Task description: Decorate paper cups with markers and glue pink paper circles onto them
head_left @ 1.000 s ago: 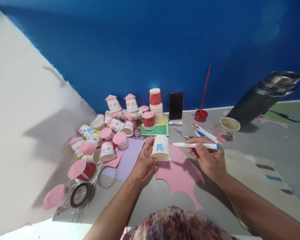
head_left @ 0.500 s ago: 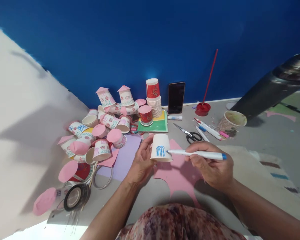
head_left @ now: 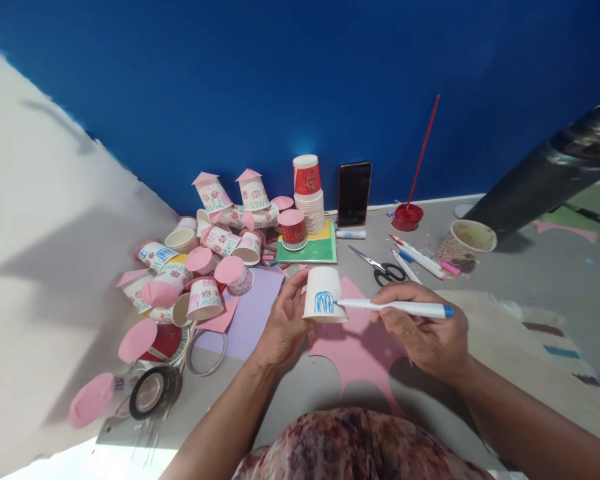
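My left hand [head_left: 283, 320] holds an upturned white paper cup [head_left: 323, 294] with a blue arch drawn on its side. A white marker with a blue end cap [head_left: 395, 307] lies across the fingers of my right hand [head_left: 425, 330], its tip touching the right edge of the blue drawing. Under the cup and both hands lies a cut sheet of pink paper [head_left: 360, 347] on the grey floor. A lilac sheet [head_left: 253, 313] lies just left of my left hand.
A heap of decorated cups with pink paper roofs [head_left: 205, 257] fills the left. Behind stand a cup stack [head_left: 309, 193], a phone [head_left: 354, 193], scissors [head_left: 380, 267], several markers [head_left: 420, 260], a red dish with a stick [head_left: 407, 215], a used cup [head_left: 465, 243] and tape rolls [head_left: 153, 393].
The marker has swung from held above the cup to its tip touching the blue drawing. The view has tilted, so everything sits slightly lower and left.
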Demonstrator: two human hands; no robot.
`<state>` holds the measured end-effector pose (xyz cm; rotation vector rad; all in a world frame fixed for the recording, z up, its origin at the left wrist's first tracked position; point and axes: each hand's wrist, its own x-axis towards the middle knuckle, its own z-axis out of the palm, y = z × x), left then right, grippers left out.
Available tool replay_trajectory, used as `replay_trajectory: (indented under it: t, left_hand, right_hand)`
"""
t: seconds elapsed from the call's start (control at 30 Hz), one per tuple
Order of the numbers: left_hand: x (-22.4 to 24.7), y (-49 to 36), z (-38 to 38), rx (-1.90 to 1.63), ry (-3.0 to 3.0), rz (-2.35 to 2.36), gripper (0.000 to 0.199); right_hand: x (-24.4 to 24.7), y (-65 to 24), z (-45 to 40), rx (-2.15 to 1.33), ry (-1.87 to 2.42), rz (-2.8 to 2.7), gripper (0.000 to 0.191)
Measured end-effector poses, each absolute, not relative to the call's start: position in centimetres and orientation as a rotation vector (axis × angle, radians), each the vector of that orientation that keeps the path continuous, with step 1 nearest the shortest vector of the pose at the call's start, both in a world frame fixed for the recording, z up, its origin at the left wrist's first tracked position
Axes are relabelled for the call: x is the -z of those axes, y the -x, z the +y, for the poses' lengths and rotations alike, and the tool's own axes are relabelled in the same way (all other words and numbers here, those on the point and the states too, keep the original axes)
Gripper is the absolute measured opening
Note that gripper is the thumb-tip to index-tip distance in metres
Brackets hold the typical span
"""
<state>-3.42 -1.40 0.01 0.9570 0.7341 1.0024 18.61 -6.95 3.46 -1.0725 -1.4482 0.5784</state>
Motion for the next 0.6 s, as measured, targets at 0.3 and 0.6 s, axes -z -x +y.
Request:
replay_trajectory:
  t: [0.3,0.6]
  left_hand:
    - [-0.45,3.24,-1.38,-0.993,-0.906,0.710,0.086]
    - [-0.37,3.25,-1.39,-0.997,-0.864,0.678,0.088]
  right_hand:
    - [-4.03,-18.63,-7.20,-0.605,1.045,-1.440,0.006]
    - [-3.92,-18.62,-7.26,-0.604,1.000,-1.434,0.005]
